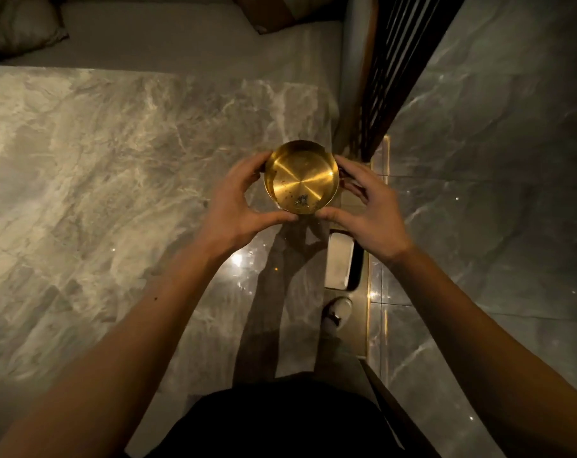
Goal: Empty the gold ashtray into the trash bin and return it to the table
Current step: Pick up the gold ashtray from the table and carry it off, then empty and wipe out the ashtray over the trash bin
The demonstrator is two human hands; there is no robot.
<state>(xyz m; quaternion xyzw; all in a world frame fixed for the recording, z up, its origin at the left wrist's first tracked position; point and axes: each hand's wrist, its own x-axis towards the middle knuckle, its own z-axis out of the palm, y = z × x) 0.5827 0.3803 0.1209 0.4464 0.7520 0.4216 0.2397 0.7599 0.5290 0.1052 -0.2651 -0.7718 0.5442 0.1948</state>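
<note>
The round gold ashtray (301, 177) is held in the air in front of me, above the grey marble floor. A little dark ash lies at its near inner edge. My left hand (237, 206) grips its left rim, thumb under the near edge. My right hand (369, 209) grips its right rim in the same way. No trash bin or table shows in this view.
Grey marble floor (98, 193) spreads to the left. A dark slatted partition (389, 71) rises at upper right beside a marble wall (512, 160). A sofa edge with a cushion (19, 24) lies at the top. My shoe (336, 312) stands below the ashtray.
</note>
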